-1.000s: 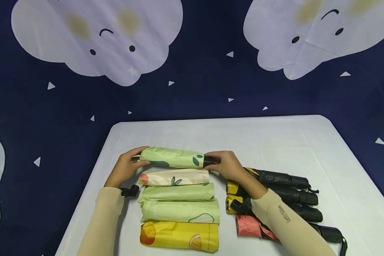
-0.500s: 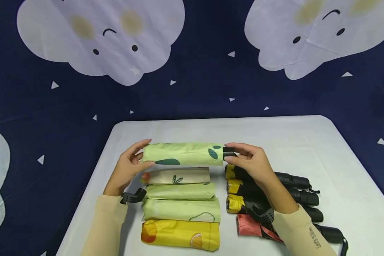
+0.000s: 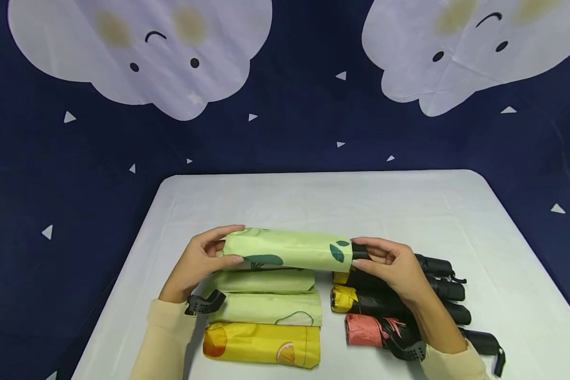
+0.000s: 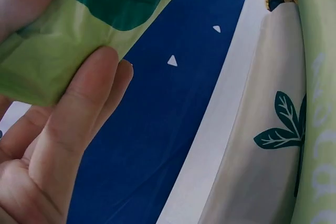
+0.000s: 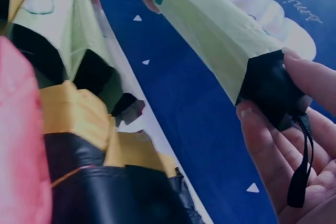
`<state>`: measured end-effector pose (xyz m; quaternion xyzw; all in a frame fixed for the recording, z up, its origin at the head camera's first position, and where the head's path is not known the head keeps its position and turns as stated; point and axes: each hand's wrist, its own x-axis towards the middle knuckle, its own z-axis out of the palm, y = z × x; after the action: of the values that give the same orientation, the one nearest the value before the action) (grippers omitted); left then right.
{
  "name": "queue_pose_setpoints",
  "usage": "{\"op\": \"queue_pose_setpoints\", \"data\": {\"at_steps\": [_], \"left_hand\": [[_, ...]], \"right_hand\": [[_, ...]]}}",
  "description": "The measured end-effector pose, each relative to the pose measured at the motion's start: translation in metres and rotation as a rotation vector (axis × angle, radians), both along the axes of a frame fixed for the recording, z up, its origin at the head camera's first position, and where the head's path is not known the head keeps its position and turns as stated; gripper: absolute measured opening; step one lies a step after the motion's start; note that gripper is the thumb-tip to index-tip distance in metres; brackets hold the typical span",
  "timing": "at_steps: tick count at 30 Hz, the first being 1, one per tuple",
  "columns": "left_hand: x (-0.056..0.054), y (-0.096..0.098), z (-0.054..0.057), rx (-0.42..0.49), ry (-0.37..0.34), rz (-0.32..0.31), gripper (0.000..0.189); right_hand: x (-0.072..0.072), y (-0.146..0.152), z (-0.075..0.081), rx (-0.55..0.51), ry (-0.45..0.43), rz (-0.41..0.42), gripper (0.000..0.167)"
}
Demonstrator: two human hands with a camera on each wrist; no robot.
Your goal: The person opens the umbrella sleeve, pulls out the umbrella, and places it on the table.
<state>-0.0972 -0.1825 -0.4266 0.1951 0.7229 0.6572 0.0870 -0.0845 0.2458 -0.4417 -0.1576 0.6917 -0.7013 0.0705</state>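
A folded umbrella in a light green sleeve with dark leaf prints (image 3: 290, 248) is held level between both hands, overlapping the cream sleeve in the head view. My left hand (image 3: 197, 261) grips its left end, thumb on the near side and fingers on the far side. The black handle (image 5: 273, 90) sticks out of the sleeve at the right. Around that handle are the fingertips of my right hand (image 3: 396, 266), and a black wrist strap (image 5: 298, 182) dangles against the palm. In the left wrist view the cream sleeve (image 4: 252, 129) shows a leaf sprig.
Two light green sleeves (image 3: 266, 281) and a yellow one with orange-slice prints (image 3: 261, 343) lie in a column on the white table (image 3: 313, 198). Several black folded umbrellas with yellow ends (image 3: 344, 298) and one with a red end (image 3: 363, 330) lie at the right, partly under my right arm.
Both hands have raised the green-sleeved umbrella off the table, then carried it right and nearer, over the cream sleeve. Their hold at its two ends stays the same.
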Motion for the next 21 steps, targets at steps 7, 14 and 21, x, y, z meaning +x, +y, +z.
{"op": "queue_pose_setpoints", "data": {"at_steps": [7,14,21], "left_hand": [[0.002,0.003,0.004,-0.079,0.057,0.052,0.059],[-0.002,0.003,0.008,-0.049,0.075,0.045,0.06],[-0.001,-0.004,0.011,-0.014,0.119,0.119,0.057]], "right_hand": [[0.002,-0.005,-0.003,-0.072,-0.028,-0.113,0.039],[-0.002,-0.005,0.0,-0.187,-0.024,-0.12,0.033],[-0.006,0.0,0.006,-0.271,0.002,-0.115,0.031]]}}
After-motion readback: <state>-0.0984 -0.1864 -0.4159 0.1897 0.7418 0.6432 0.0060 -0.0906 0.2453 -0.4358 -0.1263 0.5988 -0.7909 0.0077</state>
